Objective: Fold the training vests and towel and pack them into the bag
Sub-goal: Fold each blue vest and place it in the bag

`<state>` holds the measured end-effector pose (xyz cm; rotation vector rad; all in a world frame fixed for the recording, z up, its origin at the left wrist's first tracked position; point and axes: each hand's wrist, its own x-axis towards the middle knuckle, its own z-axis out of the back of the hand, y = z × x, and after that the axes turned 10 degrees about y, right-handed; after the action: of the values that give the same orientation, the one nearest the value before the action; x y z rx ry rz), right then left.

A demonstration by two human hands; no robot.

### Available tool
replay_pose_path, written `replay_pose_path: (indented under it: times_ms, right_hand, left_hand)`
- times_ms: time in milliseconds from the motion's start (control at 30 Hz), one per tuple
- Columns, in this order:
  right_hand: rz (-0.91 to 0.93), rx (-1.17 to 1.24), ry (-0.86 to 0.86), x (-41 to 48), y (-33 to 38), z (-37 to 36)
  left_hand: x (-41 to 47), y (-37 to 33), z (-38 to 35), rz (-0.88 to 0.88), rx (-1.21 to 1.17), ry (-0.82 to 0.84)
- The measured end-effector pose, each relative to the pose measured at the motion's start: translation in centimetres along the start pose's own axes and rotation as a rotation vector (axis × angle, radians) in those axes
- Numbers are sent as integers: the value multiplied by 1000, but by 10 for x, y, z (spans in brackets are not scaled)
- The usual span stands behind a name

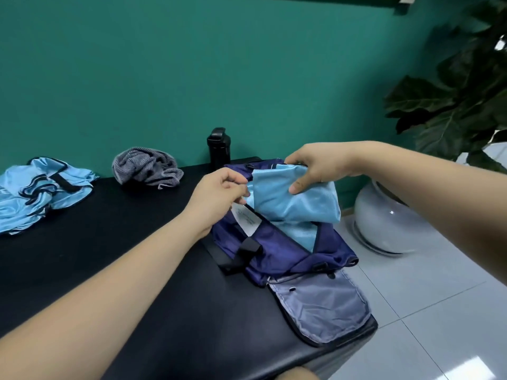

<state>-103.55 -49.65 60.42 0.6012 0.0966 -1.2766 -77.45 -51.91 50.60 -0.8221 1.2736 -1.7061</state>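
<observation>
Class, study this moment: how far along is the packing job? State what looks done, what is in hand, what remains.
Done: the bag lies open, and the folded vest is ready. In hand: the right hand grips it over the opening, while the left hand pinches its edge. Left: the heap of vests and the towel lie crumpled on the table.

Single head-worn wide-angle view. It looks forward and down over the black padded bench toward the teal painted wall. Centre frame, at close range: the left hand, right hand and navy fabric bag at the bench's right edge.
</observation>
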Motion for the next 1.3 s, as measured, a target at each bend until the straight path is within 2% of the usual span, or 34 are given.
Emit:
replay_pose_path:
  times_ms: [67, 167, 233, 333, 500, 733, 900, 1000, 1100, 1167, 1300]
  right_hand:
    - [-28, -18, -11, 8, -9, 6]
    - [-58, -56, 22, 25, -15, 9]
    - [-80, -116, 75, 38, -15, 7]
    - [-92, -183, 104, 56, -12, 2]
    - [-119, -186, 132, 73, -3, -3]
    - [-216, 188, 546, 98, 6, -28]
    - [-200, 329, 772, 98, 1, -31]
    - [-263, 271, 732, 103, 4, -47]
    - [-285, -60, 574, 116, 7, -68]
    - [-209, -253, 444, 114, 7, -75]
    - [-148, -513, 314, 91, -2, -78]
  left_hand:
    - [5, 6, -9, 19, 175, 71]
    - [7, 17, -27, 32, 579, 283]
    - [8, 23, -35, 4, 797, 290]
    - [9, 33, -36, 6, 984, 214]
    - [-5, 45, -31, -107, 936, 376]
    - [-23, 37, -14, -229, 881, 346]
    - [-23, 36, -9, -279, 912, 315]
    - [-20, 41, -14, -347, 982, 285]
    - [-15, 42, -25, -445, 1064, 209]
    - [-9, 40, -32, -503, 1117, 160]
    - [3, 30, -50, -386, 1176, 306]
